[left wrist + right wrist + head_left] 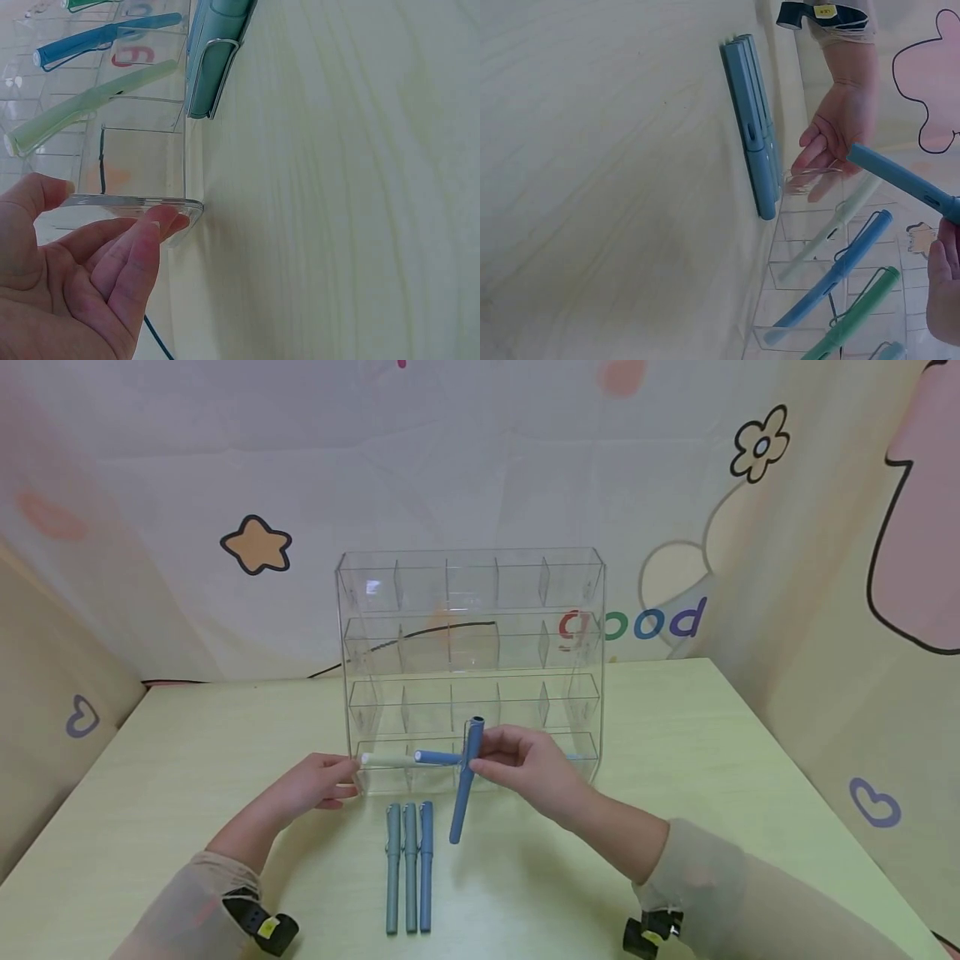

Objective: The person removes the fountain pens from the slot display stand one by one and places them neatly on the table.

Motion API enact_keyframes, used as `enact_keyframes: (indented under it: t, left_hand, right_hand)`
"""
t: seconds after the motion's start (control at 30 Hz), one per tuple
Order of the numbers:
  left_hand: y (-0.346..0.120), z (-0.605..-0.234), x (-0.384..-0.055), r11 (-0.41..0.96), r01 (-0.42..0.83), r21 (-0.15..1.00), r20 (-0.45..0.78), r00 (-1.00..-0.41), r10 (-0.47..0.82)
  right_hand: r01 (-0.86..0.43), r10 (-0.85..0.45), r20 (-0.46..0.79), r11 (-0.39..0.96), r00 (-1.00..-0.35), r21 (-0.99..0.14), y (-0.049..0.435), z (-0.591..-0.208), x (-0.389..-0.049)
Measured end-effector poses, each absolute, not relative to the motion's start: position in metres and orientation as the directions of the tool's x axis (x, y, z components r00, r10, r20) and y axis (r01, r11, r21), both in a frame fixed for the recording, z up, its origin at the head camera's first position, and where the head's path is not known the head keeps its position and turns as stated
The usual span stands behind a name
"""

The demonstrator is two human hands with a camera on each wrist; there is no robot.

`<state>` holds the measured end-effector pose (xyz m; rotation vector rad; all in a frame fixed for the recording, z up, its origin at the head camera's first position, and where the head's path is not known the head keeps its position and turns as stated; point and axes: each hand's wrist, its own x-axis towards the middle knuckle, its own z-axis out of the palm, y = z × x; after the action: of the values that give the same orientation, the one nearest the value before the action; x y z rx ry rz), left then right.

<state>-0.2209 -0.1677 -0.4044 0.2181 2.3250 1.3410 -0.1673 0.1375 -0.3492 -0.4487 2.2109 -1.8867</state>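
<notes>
A clear compartmented pen organizer [602, 652] stands upright on the table. At its lower left corner, my left hand [322, 779] pinches the side panel between thumb and fingers, as the left wrist view shows. My right hand [528, 766] holds a blue pen [461, 802] by its upper part, nearly upright before the bottom row. Lying in that row are a pale green pen [832, 232], a blue pen [832, 277] and a green pen [862, 307], with part of another pen [890, 352] at the frame edge. The right hand hides some of them in the head view.
In front of the organizer, three capped pens lie side by side on the table: two grey-green pens [392, 868] and a blue pen [426, 868]. A printed cloth [480, 460] hangs behind the table. Both wrists wear a black camera [272, 931].
</notes>
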Motion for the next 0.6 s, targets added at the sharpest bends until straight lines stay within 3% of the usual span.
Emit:
enact_keyframes:
  t: [0.6]
  left_hand:
    - [-0.169,-0.403,-0.219,0.508,-0.083,0.858,-0.296,-0.886,0.356]
  right_hand:
    - [-0.008,-0.493,-0.122,0.254,-0.861,-0.967,0.128,-0.389,-0.161]
